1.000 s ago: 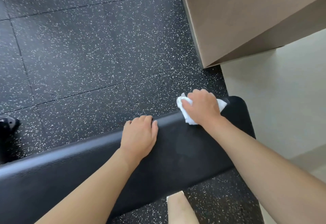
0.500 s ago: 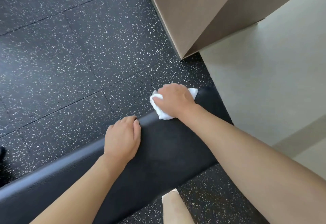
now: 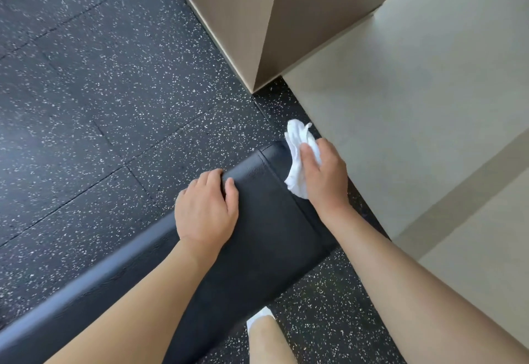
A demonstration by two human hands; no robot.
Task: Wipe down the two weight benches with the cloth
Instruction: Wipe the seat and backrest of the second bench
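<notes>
The right hand (image 3: 323, 174) grips the cloth (image 3: 297, 160) at the bench (image 3: 269, 220) end; left hand (image 3: 206, 209) rests flat. Press firmly, overlapping strokes.

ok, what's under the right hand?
The white cloth, bunched under the right hand against the end face of the black bench pad. Cloth sticks out above and below the fingers; the part beneath the palm and the pad surface there are hidden.

Bright, even daylight; wide-angle edge distortion
</notes>
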